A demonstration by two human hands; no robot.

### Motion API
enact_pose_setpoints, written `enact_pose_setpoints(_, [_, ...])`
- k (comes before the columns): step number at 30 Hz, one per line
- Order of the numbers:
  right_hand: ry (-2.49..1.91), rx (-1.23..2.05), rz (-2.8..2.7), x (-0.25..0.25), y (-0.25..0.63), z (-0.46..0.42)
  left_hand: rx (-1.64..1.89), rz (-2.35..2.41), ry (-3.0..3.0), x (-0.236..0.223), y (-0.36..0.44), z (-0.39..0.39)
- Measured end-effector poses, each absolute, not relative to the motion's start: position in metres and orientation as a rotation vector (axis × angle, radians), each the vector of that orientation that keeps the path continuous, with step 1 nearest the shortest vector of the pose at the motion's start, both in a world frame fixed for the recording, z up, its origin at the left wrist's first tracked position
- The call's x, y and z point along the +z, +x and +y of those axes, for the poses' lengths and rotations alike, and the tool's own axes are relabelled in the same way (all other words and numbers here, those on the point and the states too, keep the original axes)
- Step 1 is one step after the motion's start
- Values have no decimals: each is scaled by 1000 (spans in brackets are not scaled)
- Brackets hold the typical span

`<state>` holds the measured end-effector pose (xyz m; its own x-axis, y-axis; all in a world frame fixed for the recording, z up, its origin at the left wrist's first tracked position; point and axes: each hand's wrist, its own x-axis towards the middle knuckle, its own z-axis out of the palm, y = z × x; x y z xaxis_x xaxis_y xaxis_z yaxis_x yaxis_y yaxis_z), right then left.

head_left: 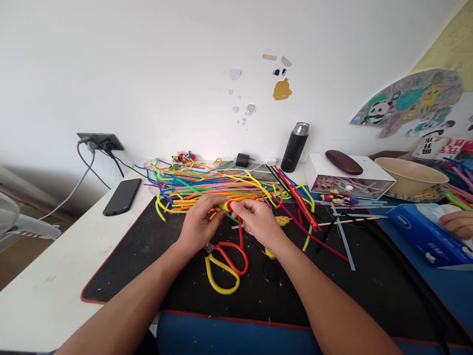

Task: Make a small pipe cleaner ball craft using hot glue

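My left hand (201, 222) is closed on a small yellow and red piece wound from pipe cleaner (224, 205). Thumb and fingers of my right hand (256, 219) pinch its red end. From there a red pipe cleaner strand (241, 235) hangs down toward the mat. Just below my hands lie scissors (225, 265) with one red and one yellow handle, their blades mostly hidden under my left hand. Behind my hands spreads a heap of colourful pipe cleaners (207, 180). A yellow tool (283, 221) is partly covered by my right wrist.
A black mat (129, 261) covers the desk. Around it are a phone (121, 197), a black thermos (294, 148), a white box (351, 175), a bowl (410, 172) and translucent sticks (343, 241). At right, another person's hand (458, 224) touches a blue tissue pack (424, 236).
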<state>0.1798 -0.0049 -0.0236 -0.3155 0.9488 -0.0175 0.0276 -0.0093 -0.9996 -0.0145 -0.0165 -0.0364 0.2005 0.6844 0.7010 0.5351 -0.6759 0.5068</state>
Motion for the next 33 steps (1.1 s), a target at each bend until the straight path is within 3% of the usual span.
enact_pose_setpoints(33, [-923, 1711, -1474, -17, 178, -8, 1576, 1135, 2293, -35, -13, -22])
